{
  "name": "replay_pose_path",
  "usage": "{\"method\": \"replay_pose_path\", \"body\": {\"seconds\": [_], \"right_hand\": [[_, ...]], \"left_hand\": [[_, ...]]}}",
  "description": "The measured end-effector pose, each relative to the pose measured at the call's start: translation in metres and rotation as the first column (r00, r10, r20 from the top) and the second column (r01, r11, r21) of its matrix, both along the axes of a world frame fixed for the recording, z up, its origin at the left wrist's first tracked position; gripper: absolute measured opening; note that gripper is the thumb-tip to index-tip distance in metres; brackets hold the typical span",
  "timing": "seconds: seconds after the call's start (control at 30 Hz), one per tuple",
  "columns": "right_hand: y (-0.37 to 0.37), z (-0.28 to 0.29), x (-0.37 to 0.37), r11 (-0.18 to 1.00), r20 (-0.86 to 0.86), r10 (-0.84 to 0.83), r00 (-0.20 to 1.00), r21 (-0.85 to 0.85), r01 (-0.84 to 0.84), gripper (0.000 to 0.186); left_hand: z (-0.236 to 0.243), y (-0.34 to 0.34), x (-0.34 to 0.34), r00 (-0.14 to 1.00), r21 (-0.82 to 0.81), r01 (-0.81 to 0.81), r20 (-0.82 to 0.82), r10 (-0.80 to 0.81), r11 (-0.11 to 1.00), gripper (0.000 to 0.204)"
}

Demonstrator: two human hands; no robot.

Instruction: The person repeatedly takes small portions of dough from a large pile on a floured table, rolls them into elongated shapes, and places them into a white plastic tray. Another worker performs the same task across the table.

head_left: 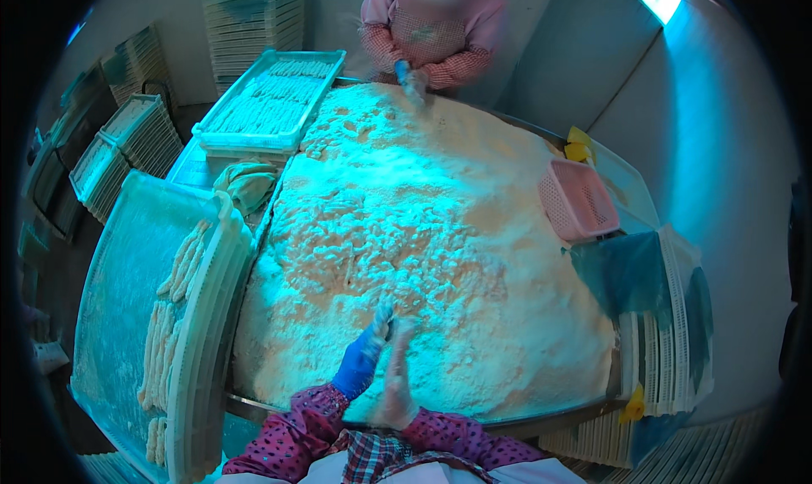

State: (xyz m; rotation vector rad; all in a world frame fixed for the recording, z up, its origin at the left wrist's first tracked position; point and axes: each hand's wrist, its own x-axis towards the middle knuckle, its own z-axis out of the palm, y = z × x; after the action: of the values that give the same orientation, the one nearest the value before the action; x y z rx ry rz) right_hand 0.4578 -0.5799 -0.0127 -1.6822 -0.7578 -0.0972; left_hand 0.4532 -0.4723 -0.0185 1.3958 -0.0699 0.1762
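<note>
My left hand [359, 366], in a blue glove with flour-dusted fingertips, reaches over the near part of a broad bed of white floury material [507, 315]. Close beside it is my right hand [396, 387], in a pale, flour-coated glove and somewhat blurred. Both hands point forward with fingers stretched out, palms turned toward each other. Whether anything small lies between them is hidden. Lumpy, flour-covered pieces [364, 247] are spread through the material just ahead of my fingers.
Left stands a stack of trays [127, 256], the top one holding pale strips [176, 332]. Beyond are a cloth [245, 185] and a filled tray [203, 139]. A pink basket [584, 201] and stacked trays [655, 357] line the right edge. A co-worker [431, 36] stands opposite.
</note>
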Motion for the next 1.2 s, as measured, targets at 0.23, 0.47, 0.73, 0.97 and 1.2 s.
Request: {"method": "replay_pose_path", "body": {"seconds": [0.23, 0.47, 0.73, 0.97, 1.2], "right_hand": [[-0.027, -0.007, 0.025, 0.990, 0.060, -0.131, 0.990, -0.038, 0.133, 0.076], [-0.008, 0.012, -0.010, 0.997, 0.013, 0.041, 0.999, -0.068, -0.040, 0.079], [-0.003, 0.025, 0.004, 0.999, 0.084, 0.025, 0.996, 0.043, -0.029, 0.078], [-0.007, 0.012, 0.063, 0.944, 0.141, 0.012, 0.990, -0.329, 0.035, 0.068], [-0.072, -0.037, 0.152, 0.530, 0.404, -0.052, 0.913, -0.764, 0.368, 0.033]], "left_hand": [[-0.053, -0.002, -0.016, 0.945, -0.066, 0.165, -0.276, -0.177, 0.984, 0.056], [-0.040, -0.051, -0.027, 0.995, -0.360, 0.012, -0.087, -0.046, 0.933, 0.062], [-0.021, -0.041, -0.023, 0.999, -0.763, -0.038, -0.018, 0.039, 0.646, 0.060], [-0.020, 0.001, -0.031, 0.899, -0.867, -0.424, -0.438, 0.007, 0.262, 0.053], [0.081, 0.171, -0.028, 0.937, -0.890, -0.081, 0.085, 0.339, 0.448, 0.062]]}}
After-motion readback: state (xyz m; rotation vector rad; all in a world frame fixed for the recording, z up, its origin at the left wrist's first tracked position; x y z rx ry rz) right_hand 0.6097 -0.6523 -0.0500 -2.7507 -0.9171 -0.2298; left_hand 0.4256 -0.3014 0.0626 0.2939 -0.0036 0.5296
